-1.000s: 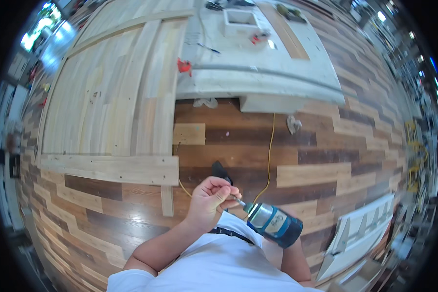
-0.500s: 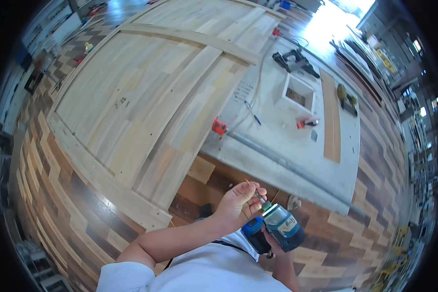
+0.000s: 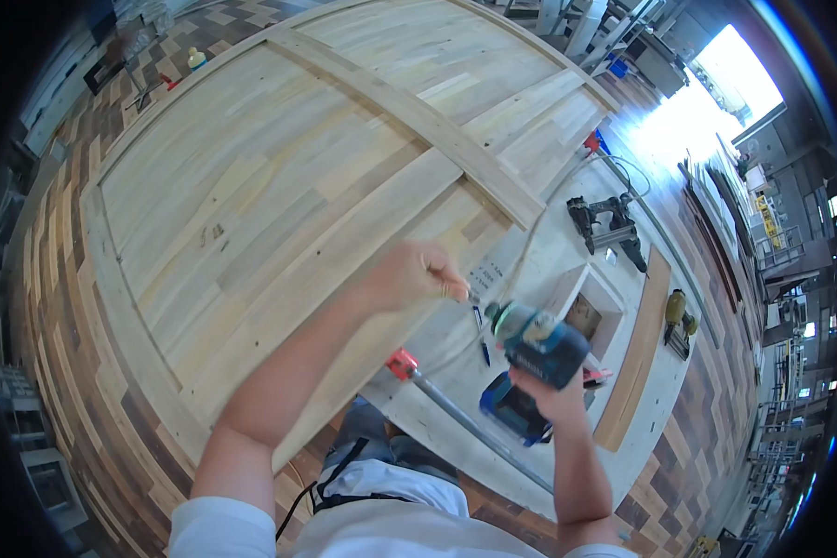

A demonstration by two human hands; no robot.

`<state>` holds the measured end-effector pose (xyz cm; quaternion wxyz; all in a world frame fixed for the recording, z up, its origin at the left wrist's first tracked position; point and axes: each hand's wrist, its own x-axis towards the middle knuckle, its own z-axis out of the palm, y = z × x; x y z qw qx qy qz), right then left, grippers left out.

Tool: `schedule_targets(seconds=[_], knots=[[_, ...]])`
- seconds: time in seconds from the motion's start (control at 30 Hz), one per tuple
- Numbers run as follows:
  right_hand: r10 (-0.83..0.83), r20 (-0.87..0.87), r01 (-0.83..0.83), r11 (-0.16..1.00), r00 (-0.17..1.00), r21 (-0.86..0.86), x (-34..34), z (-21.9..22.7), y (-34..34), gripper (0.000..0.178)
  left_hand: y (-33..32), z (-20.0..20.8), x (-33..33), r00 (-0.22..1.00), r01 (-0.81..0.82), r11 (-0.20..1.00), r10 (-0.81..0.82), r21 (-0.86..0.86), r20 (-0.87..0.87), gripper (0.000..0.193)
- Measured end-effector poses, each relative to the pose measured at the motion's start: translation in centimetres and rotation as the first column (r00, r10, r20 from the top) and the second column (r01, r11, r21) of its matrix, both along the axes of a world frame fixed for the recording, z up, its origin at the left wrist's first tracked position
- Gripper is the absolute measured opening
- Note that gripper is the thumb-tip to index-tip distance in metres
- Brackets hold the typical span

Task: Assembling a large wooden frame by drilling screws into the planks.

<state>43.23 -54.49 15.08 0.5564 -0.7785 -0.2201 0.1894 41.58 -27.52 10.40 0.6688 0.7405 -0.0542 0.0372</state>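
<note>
A blue-and-black cordless impact driver (image 3: 541, 346) is held by its grip in my right hand (image 3: 556, 395), its nose toward the left. My left hand (image 3: 426, 277) is blurred, with thumb and fingers pinched together near the driver's bit. Whatever lies between those fingertips is too small and smeared to name. Below and beyond my left hand stretches a large framed wooden panel (image 3: 251, 214), with pale battens across it. Both hands hover near the panel's right edge, over the white worktable (image 3: 446, 409).
On the table are a pen (image 3: 482, 337), a black nail gun (image 3: 614, 223), a white open box (image 3: 604, 321), a long wooden strip (image 3: 634, 363) and a green-yellow power tool (image 3: 680, 321). A pipe clamp with a red head (image 3: 402, 365) runs along the near side.
Both hands and the impact driver have risen from near my waist to over the panel's edge and table. My left hand has come off the driver's bit. The view has shifted.
</note>
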Motion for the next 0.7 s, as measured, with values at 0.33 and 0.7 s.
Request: schedule_targets(seconds=[0.33, 0.7], knots=[[0.089, -0.017, -0.088, 0.894, 0.996, -0.439, 19.5, -0.7, 19.4, 0.020, 15.5, -6.4, 18.8, 0.992, 0.121, 0.922, -0.119, 0.368, -0.029, 0.020], [0.155, -0.139, -0.207, 0.647, 0.978, -0.734, 27.5, -2.0, 27.9, 0.024, 18.8, -13.1, 23.9, 0.977, 0.117, 0.976, -0.079, 0.182, -0.200, 0.019]])
